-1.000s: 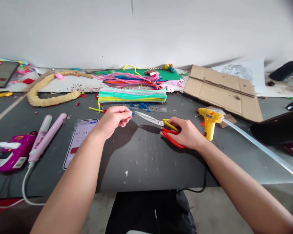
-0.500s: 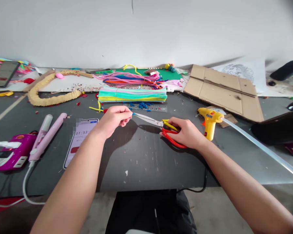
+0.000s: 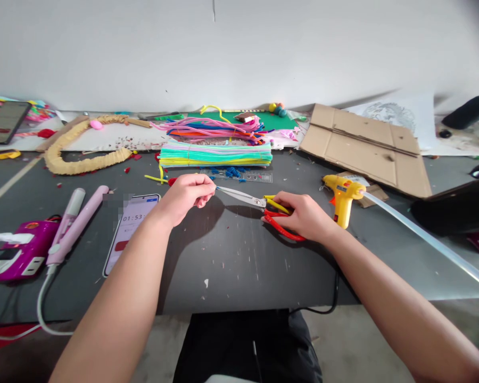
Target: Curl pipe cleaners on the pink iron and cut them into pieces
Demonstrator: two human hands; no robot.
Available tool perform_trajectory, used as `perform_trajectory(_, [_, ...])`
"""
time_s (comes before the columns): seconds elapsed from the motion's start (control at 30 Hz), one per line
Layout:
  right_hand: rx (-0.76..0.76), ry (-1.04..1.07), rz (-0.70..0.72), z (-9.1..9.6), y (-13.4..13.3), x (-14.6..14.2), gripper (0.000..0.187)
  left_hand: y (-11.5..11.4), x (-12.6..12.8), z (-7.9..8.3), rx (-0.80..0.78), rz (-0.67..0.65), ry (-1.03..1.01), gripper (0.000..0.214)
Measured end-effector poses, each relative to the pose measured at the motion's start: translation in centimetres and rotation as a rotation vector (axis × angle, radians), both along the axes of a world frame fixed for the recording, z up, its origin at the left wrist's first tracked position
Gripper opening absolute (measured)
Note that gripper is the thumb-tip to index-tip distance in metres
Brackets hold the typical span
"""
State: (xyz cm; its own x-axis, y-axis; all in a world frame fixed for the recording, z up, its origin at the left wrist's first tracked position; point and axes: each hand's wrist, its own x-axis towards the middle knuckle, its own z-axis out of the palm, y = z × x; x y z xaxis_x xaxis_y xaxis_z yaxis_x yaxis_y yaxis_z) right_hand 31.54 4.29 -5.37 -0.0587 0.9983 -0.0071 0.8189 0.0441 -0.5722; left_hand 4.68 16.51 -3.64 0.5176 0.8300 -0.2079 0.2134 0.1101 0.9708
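Observation:
My right hand (image 3: 303,213) is wrapped round the red and yellow handles of a pair of scissors (image 3: 243,197), whose blades point left. My left hand (image 3: 191,192) is closed in a pinch on a small blue piece (image 3: 217,188), mostly hidden by the fingertips. The blade tips meet that piece right at my left fingers. Just beyond, several blue bits (image 3: 233,172) lie on a clear ruler (image 3: 259,177). Behind them rests a bundle of mint, lilac and yellow pipe cleaners (image 3: 215,154).
A yellow glue gun (image 3: 343,197) with a long glue stick and a cardboard sheet (image 3: 367,146) lie to the right. On the left are a phone (image 3: 122,239), a pink hair straightener (image 3: 77,226), a purple power strip (image 3: 22,250) and a curved tan wrapped form (image 3: 59,154).
Both hands and the scissors keep nearly the same place. Less of the blue piece shows at the left fingertips, and the blades look slightly closer together. The view has shifted a little.

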Motion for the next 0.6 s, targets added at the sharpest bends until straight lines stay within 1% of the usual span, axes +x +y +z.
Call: perform_trajectory(0.6, [0.003, -0.008, 0.002, 0.11, -0.04, 0.04, 0.027, 0.03, -0.13, -0.05, 0.008, -0.016, -0.012, 0.015])
